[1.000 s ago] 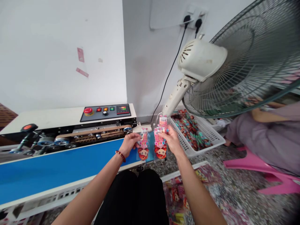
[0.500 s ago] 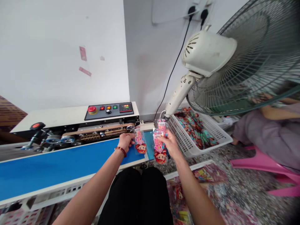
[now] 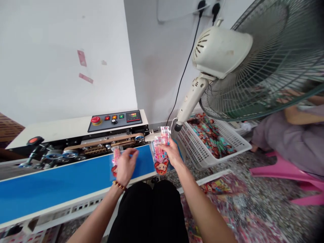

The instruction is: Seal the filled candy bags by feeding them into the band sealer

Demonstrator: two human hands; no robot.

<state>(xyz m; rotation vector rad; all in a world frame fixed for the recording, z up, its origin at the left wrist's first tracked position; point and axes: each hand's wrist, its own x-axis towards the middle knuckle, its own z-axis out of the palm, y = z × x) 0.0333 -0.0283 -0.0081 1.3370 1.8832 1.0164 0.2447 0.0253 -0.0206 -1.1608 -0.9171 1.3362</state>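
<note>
Fingers of the left hand point(image 3: 126, 166) spread loosely over a clear plastic packet with a red cartoon face point(image 3: 115, 164), which lies on the long blue conveyor belt point(image 3: 63, 180) of the white sealing machine point(image 3: 76, 125). Further right, the right hand point(image 3: 171, 153) pinches a small stack of similar pink printed packets point(image 3: 160, 152) above the belt's end, beside a white plastic basket point(image 3: 229, 148) of sweets.

Hands: two, left hand point(image 3: 126, 166) and right hand point(image 3: 171, 152)
Packets on the belt: one packet point(image 3: 115, 162)
Packets held up: a small stack point(image 3: 161, 153), number unclear
Fans: one fan point(image 3: 253, 57)
Baskets: one basket point(image 3: 215, 141)
Red round buttons: one button point(image 3: 95, 119)
Wall plugs: two, first plug point(image 3: 201, 4) and second plug point(image 3: 215, 6)
</note>
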